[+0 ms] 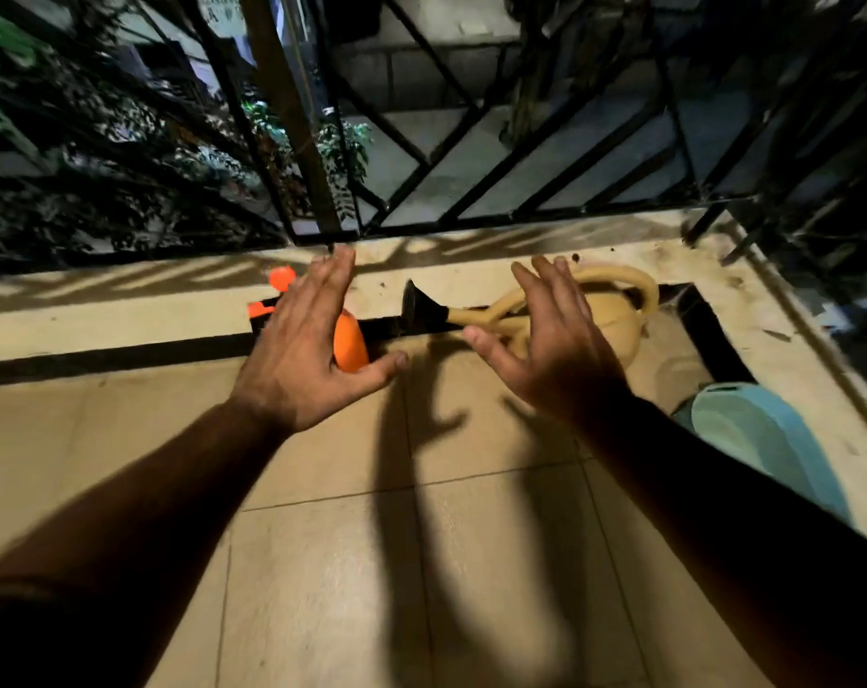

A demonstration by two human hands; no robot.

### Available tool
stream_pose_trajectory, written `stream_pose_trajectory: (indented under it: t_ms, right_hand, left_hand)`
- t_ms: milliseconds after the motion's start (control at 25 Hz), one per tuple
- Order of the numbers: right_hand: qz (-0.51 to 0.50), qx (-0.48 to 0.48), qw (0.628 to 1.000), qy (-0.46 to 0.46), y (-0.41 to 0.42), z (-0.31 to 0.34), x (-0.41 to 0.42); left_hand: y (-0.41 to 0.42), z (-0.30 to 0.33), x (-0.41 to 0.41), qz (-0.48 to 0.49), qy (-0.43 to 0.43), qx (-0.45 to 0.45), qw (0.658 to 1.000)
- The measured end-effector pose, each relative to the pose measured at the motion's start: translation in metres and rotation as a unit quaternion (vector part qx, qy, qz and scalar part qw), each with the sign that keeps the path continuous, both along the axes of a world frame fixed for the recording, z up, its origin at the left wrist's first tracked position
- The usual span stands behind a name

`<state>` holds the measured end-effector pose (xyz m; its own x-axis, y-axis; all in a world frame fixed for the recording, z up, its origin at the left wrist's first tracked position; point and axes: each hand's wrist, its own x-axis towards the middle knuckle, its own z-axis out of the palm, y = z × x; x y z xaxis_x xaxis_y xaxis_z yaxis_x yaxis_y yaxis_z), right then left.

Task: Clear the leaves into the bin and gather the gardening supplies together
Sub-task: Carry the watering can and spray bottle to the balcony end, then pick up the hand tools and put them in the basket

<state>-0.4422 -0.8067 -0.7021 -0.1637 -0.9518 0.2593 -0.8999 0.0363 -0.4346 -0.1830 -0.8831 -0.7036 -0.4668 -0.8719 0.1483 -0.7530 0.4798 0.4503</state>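
An orange spray bottle (349, 342) stands on the tiled floor by the ledge, mostly hidden behind my left hand (307, 345). That hand hovers in front of it with fingers spread, holding nothing. A beige watering can (615, 315) with a black rose head (414, 305) lies to the right, its spout pointing left. My right hand (550, 335) is open in front of the can, fingers apart, not gripping it. A light blue bin (764, 439) sits at the right edge, partly covered by my right forearm.
A black metal railing (471, 141) runs along the far side above a pale stone ledge (123, 310). Dark foliage (99, 156) lies beyond the railing at left. Beige floor tiles (322, 538) stretch toward me, crossed by the shadows of my arms.
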Motion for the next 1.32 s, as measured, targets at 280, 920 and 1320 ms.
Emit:
stream_pose_trajectory:
  t_ms: [280,920,1320]
  right_hand:
    - [0.017,0.008,0.999,-0.05,-0.005,0.227,0.043]
    - [0.165,-0.038,0.976,-0.136,0.049,0.699,0.155]
    - [0.342,-0.04,0.923,-0.171,0.1,0.754,0.224]
  left_hand:
    - [0.014,0.216,0.03,0.046,0.005,0.005,0.999]
    - [0.123,0.674,0.11,0.166,0.105,-0.071,0.978]
    - [0.226,0.748,0.148,0.273,0.113,-0.133,0.946]
